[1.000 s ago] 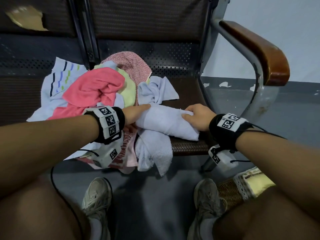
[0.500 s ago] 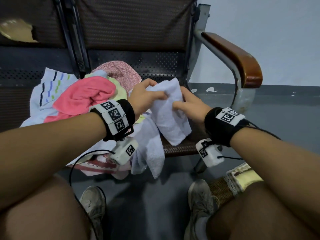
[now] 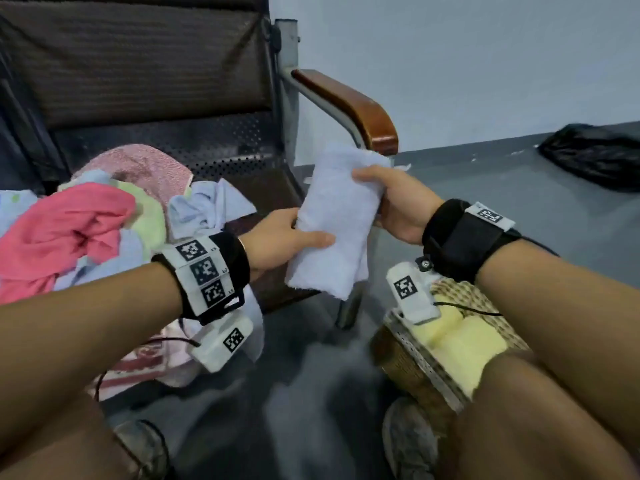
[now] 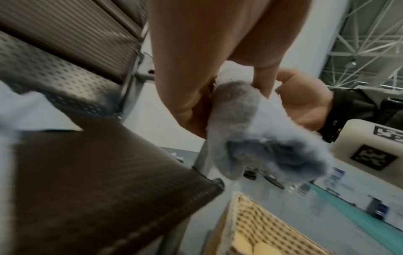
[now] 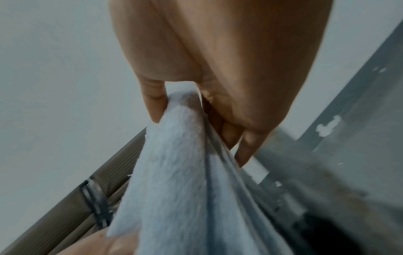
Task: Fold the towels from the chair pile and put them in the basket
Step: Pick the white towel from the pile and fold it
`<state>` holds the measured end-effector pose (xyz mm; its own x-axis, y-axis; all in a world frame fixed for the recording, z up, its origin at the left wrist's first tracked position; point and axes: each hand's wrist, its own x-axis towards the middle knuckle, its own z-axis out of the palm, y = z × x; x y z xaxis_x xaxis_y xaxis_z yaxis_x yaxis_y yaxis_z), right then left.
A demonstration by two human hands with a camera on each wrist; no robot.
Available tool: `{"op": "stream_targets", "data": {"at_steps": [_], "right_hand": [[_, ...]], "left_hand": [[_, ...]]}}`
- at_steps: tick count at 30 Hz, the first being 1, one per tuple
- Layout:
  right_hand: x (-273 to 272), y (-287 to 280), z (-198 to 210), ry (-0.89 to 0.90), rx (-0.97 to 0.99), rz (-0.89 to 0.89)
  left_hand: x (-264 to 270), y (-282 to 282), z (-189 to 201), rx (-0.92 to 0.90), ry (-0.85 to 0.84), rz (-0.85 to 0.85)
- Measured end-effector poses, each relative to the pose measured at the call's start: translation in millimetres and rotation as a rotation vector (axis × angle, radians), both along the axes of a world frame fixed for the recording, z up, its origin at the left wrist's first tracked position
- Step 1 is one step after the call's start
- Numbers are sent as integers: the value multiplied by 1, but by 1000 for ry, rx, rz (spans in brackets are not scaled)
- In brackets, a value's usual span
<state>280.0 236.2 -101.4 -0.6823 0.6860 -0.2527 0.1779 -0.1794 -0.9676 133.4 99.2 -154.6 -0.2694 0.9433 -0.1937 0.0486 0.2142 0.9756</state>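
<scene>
A folded pale blue towel [image 3: 334, 223] hangs in the air between my hands, beside the chair's right edge. My left hand [image 3: 287, 239] grips its lower left side, thumb across the front. My right hand [image 3: 391, 199] pinches its upper right edge. The left wrist view shows the towel [image 4: 244, 127] squeezed in my left hand [image 4: 218, 96]. In the right wrist view the towel [image 5: 174, 163] runs down from my right hand [image 5: 185, 103]. The pile of loose towels [image 3: 86, 230] lies on the chair seat at left. The wicker basket [image 3: 408, 372] stands on the floor under my right forearm, with yellow towels [image 3: 460, 344] inside.
The chair's wooden armrest [image 3: 346, 105] and metal frame rise just behind the held towel. A black bag [image 3: 595, 154] lies on the grey floor at far right. My shoes [image 3: 408, 441] and knees are at the bottom of the head view.
The folded towel has been lifted off the chair seat and carried up and to the right, now held upright between both hands. The head view has swung right, bringing the basket into sight.
</scene>
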Motion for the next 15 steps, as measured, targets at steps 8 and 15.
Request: {"op": "stream_targets", "data": {"at_steps": [8,15], "right_hand": [[177,87,-56,-106,-123,-350],[305,101,-173,-266,-400,-677]], "left_hand": [[143,118,-33,-183,-7,-228],[275,180,-117,-535,16,-352]]}}
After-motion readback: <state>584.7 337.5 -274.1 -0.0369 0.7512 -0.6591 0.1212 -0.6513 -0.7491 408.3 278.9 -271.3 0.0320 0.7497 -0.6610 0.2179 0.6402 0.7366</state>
